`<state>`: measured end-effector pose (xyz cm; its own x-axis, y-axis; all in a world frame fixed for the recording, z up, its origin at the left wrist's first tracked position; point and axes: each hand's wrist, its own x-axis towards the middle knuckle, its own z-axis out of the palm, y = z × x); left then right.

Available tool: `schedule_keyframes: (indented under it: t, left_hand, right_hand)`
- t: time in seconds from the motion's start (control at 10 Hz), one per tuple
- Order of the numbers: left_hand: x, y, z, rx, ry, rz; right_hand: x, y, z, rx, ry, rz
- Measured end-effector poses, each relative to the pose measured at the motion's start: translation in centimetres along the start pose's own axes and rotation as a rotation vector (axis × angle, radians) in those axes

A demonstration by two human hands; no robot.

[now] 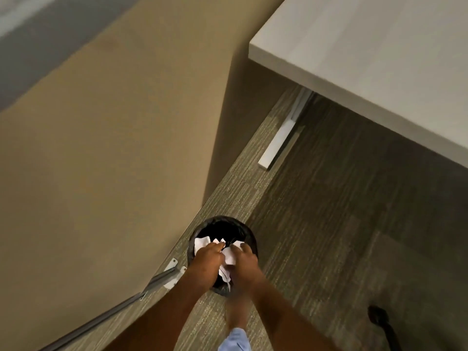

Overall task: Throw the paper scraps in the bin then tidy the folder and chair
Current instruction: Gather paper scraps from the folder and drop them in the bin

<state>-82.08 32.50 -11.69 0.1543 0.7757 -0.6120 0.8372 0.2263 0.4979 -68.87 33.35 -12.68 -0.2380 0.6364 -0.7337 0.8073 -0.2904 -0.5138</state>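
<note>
A small round bin [243,230] lined with a black bag stands on the carpet beside the tan wall. Both my hands hover right over its opening. My left hand [206,262] and my right hand [244,263] together clutch a bunch of white paper scraps [229,255], pressed between them. More white scraps [201,243] poke out past my left fingers over the bin's dark inside. The folder is out of view. A black chair base leg [382,321] shows at the lower right.
A tan wall [114,160] fills the left side, with a metal floor rail and bracket [169,274] at its foot. A light grey desk [367,59] juts in at top right, its white leg foot [278,141] on the striped carpet.
</note>
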Motion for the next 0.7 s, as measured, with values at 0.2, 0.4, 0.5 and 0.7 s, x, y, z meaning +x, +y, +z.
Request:
schedule_keyframes:
  t: [0.2,0.4,0.5,0.7]
  left_hand:
    - [4.0,-2.4,2.6,-0.579,0.045,-0.365]
    - [5.3,-4.9,3.9,-0.516,-0.034,-0.291]
    - [5.2,-6.0,3.4,-0.071,0.037,-0.078]
    - [5.4,-6.2,3.7,-0.184,0.062,-0.112]
  right_hand:
    - [4.6,2.0,2.5,-0.002,-0.039,0.002]
    - [6.6,2.2,3.4,0.070,-0.073,0.010]
    - [7.1,2.4,3.6,0.062,-0.071,0.012]
    - [7.6,3.2,4.6,0.020,-0.095,0.016]
